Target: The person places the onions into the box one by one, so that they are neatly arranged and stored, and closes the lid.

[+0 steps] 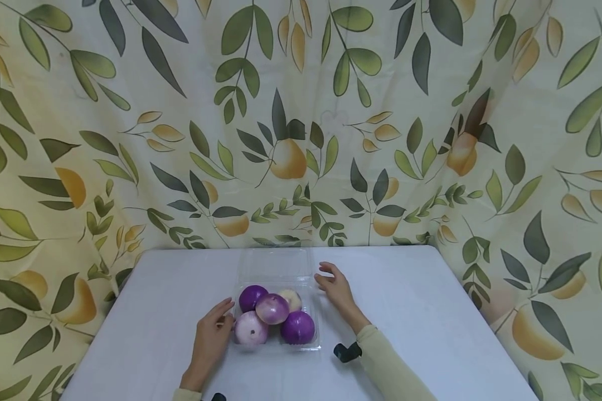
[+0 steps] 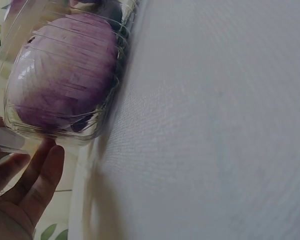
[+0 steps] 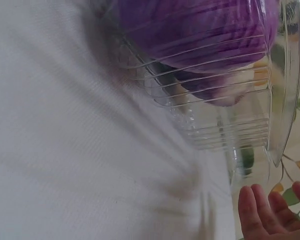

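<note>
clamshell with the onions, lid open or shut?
Open. The clear clamshell has its lid laid back flat on the table behind the onions, which sit uncovered in the tray.

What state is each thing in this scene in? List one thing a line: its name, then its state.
clear plastic box: lid open, laid back flat on the table.
onions: five, whole, piled inside the box.
left hand: open, fingertips at the box's left side.
right hand: open, beside the box's right edge; contact unclear.
table: covered with a white cloth.
</note>
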A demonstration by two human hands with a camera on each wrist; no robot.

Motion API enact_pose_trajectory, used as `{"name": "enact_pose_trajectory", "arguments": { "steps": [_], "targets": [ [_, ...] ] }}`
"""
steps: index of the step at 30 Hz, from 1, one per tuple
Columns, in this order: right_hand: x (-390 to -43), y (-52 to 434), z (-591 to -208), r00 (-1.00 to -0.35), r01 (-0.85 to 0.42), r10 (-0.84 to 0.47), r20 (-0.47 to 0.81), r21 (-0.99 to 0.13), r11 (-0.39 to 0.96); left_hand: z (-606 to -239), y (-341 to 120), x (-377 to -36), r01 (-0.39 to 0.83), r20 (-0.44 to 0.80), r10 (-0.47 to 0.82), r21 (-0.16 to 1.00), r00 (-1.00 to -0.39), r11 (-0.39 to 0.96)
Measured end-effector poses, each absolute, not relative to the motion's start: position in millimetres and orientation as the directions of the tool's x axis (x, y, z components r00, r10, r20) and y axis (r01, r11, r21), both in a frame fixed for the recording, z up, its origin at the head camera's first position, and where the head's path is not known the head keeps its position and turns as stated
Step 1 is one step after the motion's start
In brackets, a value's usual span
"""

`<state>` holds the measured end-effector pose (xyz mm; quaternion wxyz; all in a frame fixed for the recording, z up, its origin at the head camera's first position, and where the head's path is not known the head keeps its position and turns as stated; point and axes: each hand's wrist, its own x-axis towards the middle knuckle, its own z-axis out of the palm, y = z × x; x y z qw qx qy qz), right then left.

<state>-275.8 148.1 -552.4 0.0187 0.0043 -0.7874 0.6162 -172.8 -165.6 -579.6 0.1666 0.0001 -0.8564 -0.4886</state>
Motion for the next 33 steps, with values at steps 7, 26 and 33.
{"name": "enact_pose_trajectory", "arguments": {
  "steps": [7,26,33],
  "targets": [
    [-278.7,144.2,-551.6,-0.999,-0.004,0.033,0.013,-0.969,0.247,-580.9,-165.0,-174.0,0.159,0.279,-0.166,0.844,-0.946,0.512],
    [-297.9,135.9,-567.1,-0.979,0.197,0.050,-0.196,-0.980,0.017,-579.2,-164.8,-173.9,0.170,0.294,-0.169,0.839,-0.941,0.516],
    [-302.1,138.6,-571.9,-0.975,0.213,0.052,-0.216,-0.975,-0.055,-580.4,-164.5,-174.7,0.176,0.297,-0.169,0.844,-0.940,0.506]
  ]
}}
